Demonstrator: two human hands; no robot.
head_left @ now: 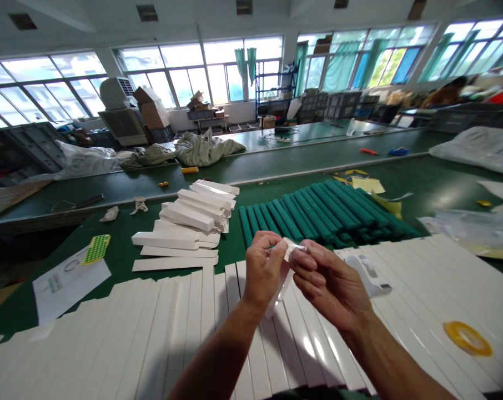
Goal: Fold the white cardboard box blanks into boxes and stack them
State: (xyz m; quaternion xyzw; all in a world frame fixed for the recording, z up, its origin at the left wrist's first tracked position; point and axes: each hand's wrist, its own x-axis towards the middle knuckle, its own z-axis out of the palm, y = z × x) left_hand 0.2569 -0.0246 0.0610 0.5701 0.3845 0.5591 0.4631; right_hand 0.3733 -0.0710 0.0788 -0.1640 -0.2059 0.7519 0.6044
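Note:
My left hand point(265, 269) and my right hand point(328, 275) meet near the middle of the view, above a layer of flat white boxes point(185, 311). Between the fingertips of both hands is the end of a narrow white box point(280, 289), partly hidden by the fingers. Something small, clear and shiny shows at the right fingertips. Just beyond the hands lies a pile of dark green ribbed bars point(301, 211). Folded white boxes point(185, 222) are heaped to the left of it. A white tape dispenser point(366, 273) rests right of my right hand.
A yellow tape roll point(468, 338) lies at the right. On the left are a paper sheet point(70, 283) and a green sticker sheet point(96, 249). Grey-green cloth point(205, 147) and an orange-handled tool point(368, 151) lie farther back. A person point(447, 91) is at the far right.

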